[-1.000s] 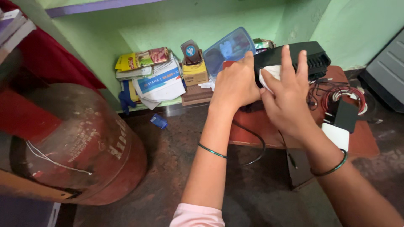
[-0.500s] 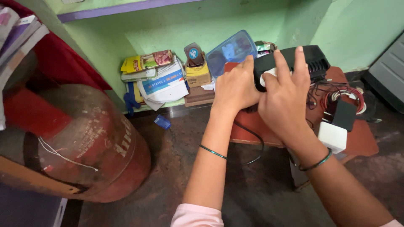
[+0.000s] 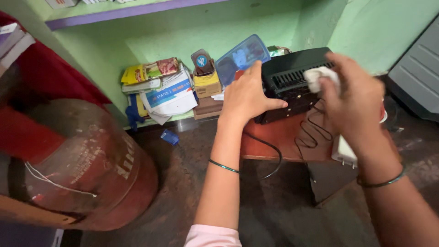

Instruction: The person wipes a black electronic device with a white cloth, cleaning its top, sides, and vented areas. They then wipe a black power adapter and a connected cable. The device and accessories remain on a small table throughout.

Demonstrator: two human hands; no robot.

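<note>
Black slatted plastic box [image 3: 297,75] on reddish wooden stool [image 3: 274,137]; left hand [image 3: 247,93] flat, fingers spread against its left end; right hand [image 3: 354,103] pinches crumpled white cloth [image 3: 318,77] onto its ribbed top; rusty red gas cylinder [image 3: 87,164] well left.

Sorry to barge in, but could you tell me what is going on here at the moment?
A person is cleaning a black electronic box that sits on a low reddish table. The left hand steadies the box at its near left corner, while the right hand presses a small white cloth against its vented top. Black cables trail off the table, and a red gas cylinder lies at left.
</note>
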